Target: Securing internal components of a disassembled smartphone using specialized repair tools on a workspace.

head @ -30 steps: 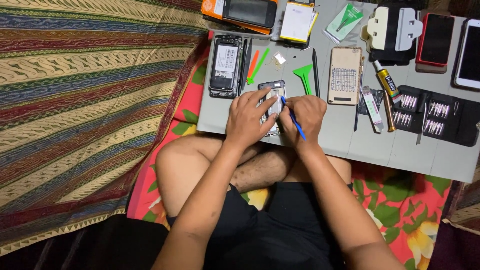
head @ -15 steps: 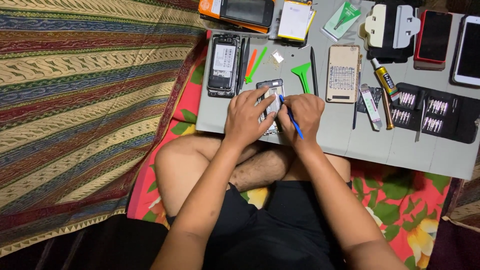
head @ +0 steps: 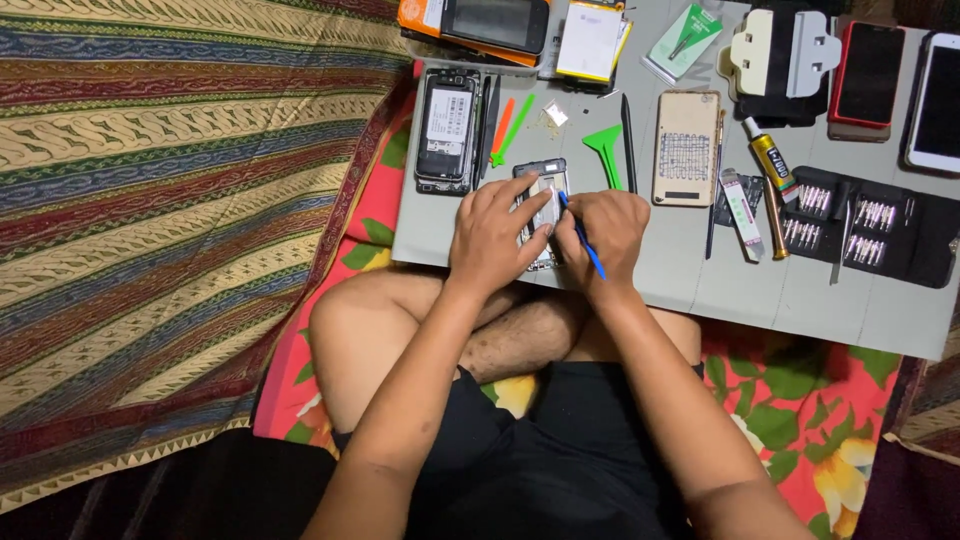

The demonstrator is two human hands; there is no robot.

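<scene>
Phone [head: 541, 190] lay opened on grey board [head: 800, 290], left hand [head: 495, 235] fingers pressing it flat, right hand [head: 605, 230] pinching blue pry tool [head: 580, 235] at its innards; disassembly partway, reassembly untouched.

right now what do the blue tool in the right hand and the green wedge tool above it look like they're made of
Blue tool: looks like plastic, thin and evenly coloured with no metallic glint, though its tip is too small to tell. Green wedge tool: probably moulded plastic, flat, bright uniform green with a matte surface. Both lie over the grey work board.
</scene>
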